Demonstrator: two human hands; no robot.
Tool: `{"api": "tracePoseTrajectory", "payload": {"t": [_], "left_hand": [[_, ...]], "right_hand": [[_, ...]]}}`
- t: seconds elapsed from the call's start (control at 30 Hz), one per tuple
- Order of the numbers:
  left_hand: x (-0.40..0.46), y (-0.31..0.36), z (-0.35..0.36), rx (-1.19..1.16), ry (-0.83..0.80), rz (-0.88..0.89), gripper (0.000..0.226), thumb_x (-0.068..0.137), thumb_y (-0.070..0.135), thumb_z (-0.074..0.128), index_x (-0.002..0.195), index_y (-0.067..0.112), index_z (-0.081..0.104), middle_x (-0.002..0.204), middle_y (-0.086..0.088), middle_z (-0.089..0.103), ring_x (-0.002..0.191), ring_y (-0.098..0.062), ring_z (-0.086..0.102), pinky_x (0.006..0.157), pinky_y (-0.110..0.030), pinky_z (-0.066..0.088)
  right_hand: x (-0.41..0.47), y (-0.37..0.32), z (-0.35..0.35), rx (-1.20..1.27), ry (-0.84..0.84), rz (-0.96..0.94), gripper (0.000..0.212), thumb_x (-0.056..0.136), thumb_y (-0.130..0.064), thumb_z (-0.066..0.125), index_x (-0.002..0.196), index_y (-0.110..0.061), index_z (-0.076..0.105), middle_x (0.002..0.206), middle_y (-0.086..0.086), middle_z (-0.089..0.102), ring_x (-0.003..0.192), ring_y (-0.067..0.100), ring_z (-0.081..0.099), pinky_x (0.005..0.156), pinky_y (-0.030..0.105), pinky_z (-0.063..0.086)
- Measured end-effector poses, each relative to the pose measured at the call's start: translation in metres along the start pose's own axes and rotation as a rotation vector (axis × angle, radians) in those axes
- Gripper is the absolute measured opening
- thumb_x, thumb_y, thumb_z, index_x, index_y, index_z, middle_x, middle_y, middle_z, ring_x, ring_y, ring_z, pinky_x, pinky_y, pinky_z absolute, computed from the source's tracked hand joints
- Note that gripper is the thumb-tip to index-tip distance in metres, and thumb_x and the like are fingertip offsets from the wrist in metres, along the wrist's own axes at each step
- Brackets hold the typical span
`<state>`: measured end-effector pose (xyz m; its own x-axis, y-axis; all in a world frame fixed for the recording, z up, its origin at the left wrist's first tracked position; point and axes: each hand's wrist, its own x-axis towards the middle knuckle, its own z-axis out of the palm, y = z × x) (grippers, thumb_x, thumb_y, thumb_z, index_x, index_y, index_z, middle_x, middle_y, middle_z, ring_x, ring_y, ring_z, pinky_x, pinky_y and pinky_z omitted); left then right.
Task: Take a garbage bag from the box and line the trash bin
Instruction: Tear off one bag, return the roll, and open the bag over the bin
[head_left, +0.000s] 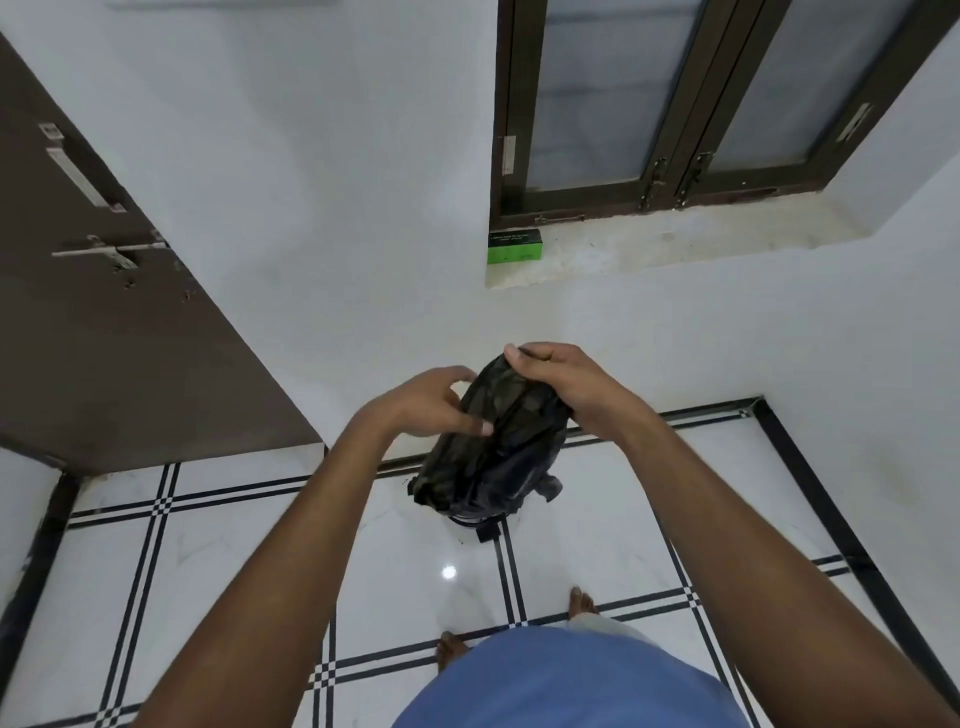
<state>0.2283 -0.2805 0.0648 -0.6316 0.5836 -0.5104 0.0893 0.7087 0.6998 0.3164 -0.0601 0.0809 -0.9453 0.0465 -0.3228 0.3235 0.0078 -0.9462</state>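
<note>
One black garbage bag (493, 441), one green box (515, 246) and two hands show. The box sits at the left end of the window ledge (675, 244); the bag hangs in the air well below that ledge. The right hand (558, 384) grips the bag's top, fingers curled. The left hand (431, 402) pinches its side.

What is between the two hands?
In the head view, the black garbage bag hangs bunched between the left hand and right hand, both gripping it.
</note>
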Motion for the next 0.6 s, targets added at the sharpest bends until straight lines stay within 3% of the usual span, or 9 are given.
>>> {"api": "tracePoseTrajectory", "payload": {"t": [0.03, 0.07, 0.1, 0.2, 0.27, 0.3, 0.4, 0.5, 0.6], "left_hand": [[0.003, 0.001, 0.0, -0.014, 0.073, 0.01, 0.047, 0.091, 0.041, 0.087, 0.125, 0.012, 0.076, 0.102, -0.001, 0.079, 0.103, -0.024, 0.075, 0.09, -0.036, 0.056], [0.005, 0.0, 0.001, -0.116, 0.147, 0.014, 0.033, 0.096, 0.038, 0.081, 0.106, 0.007, 0.08, 0.093, -0.006, 0.081, 0.096, -0.032, 0.078, 0.086, -0.038, 0.059], [0.004, 0.0, 0.001, -0.323, 0.19, -0.01, 0.028, 0.099, 0.034, 0.076, 0.099, 0.006, 0.081, 0.095, -0.012, 0.083, 0.097, -0.037, 0.08, 0.089, -0.042, 0.061], [-0.001, -0.004, 0.005, -0.986, 0.164, -0.09, 0.024, 0.102, 0.03, 0.064, 0.104, 0.014, 0.082, 0.102, -0.014, 0.081, 0.091, -0.034, 0.078, 0.092, -0.044, 0.061], [0.001, -0.009, 0.006, -1.22, 0.184, -0.072, 0.024, 0.102, 0.028, 0.059, 0.109, 0.017, 0.08, 0.102, -0.012, 0.079, 0.092, -0.032, 0.077, 0.092, -0.043, 0.06], [0.001, -0.011, 0.006, -1.275, 0.211, -0.071, 0.024, 0.102, 0.027, 0.058, 0.107, 0.017, 0.08, 0.101, -0.011, 0.079, 0.092, -0.031, 0.076, 0.093, -0.043, 0.06], [0.0, -0.017, 0.006, -1.372, 0.306, -0.162, 0.024, 0.102, 0.029, 0.057, 0.1, 0.015, 0.076, 0.101, -0.011, 0.078, 0.091, -0.032, 0.075, 0.097, -0.045, 0.058], [0.0, -0.024, 0.007, -1.353, 0.397, -0.233, 0.028, 0.104, 0.032, 0.055, 0.091, 0.015, 0.074, 0.091, -0.009, 0.079, 0.079, -0.029, 0.075, 0.081, -0.039, 0.06], [0.002, -0.03, 0.012, -1.286, 0.377, -0.278, 0.028, 0.102, 0.035, 0.057, 0.098, 0.016, 0.077, 0.102, -0.012, 0.083, 0.083, -0.031, 0.078, 0.079, -0.04, 0.062]], "right_hand": [[0.0, -0.002, 0.0, -0.02, 0.054, -0.006, 0.043, 0.099, -0.048, 0.081, 0.115, -0.008, 0.082, 0.115, 0.016, 0.084, 0.106, 0.026, 0.081, 0.099, 0.039, 0.063], [0.002, 0.0, -0.005, -0.051, 0.136, -0.016, 0.048, 0.092, -0.054, 0.087, 0.118, -0.014, 0.081, 0.115, 0.012, 0.084, 0.108, 0.024, 0.081, 0.098, 0.037, 0.064], [0.001, 0.003, -0.01, -0.09, 0.205, -0.02, 0.056, 0.083, -0.06, 0.092, 0.121, -0.021, 0.079, 0.116, 0.006, 0.082, 0.108, 0.021, 0.081, 0.097, 0.034, 0.064], [-0.004, 0.023, -0.024, -0.245, 0.155, 0.109, 0.065, 0.073, -0.062, 0.098, 0.115, -0.018, 0.075, 0.102, -0.006, 0.079, 0.091, 0.006, 0.078, 0.078, 0.023, 0.058], [-0.002, 0.04, -0.027, -0.389, 0.011, 0.22, 0.053, 0.078, -0.055, 0.098, 0.1, -0.01, 0.08, 0.086, -0.011, 0.075, 0.081, 0.006, 0.072, 0.073, 0.02, 0.05], [-0.002, 0.047, -0.028, -0.41, -0.019, 0.255, 0.049, 0.082, -0.052, 0.096, 0.102, -0.009, 0.083, 0.087, -0.009, 0.076, 0.086, 0.011, 0.072, 0.076, 0.023, 0.049], [-0.001, 0.059, -0.044, -0.006, -0.089, 0.302, 0.047, 0.098, -0.04, 0.083, 0.131, -0.007, 0.079, 0.117, 0.006, 0.082, 0.113, 0.028, 0.075, 0.104, 0.043, 0.061], [0.002, 0.059, -0.069, 0.544, -0.205, 0.292, 0.055, 0.107, -0.031, 0.069, 0.151, 0.001, 0.063, 0.148, 0.017, 0.07, 0.129, 0.033, 0.07, 0.12, 0.052, 0.051], [0.016, 0.059, -0.093, 0.684, -0.187, 0.292, 0.061, 0.108, -0.032, 0.067, 0.155, 0.006, 0.056, 0.161, 0.025, 0.057, 0.148, 0.04, 0.058, 0.13, 0.052, 0.04]]}}
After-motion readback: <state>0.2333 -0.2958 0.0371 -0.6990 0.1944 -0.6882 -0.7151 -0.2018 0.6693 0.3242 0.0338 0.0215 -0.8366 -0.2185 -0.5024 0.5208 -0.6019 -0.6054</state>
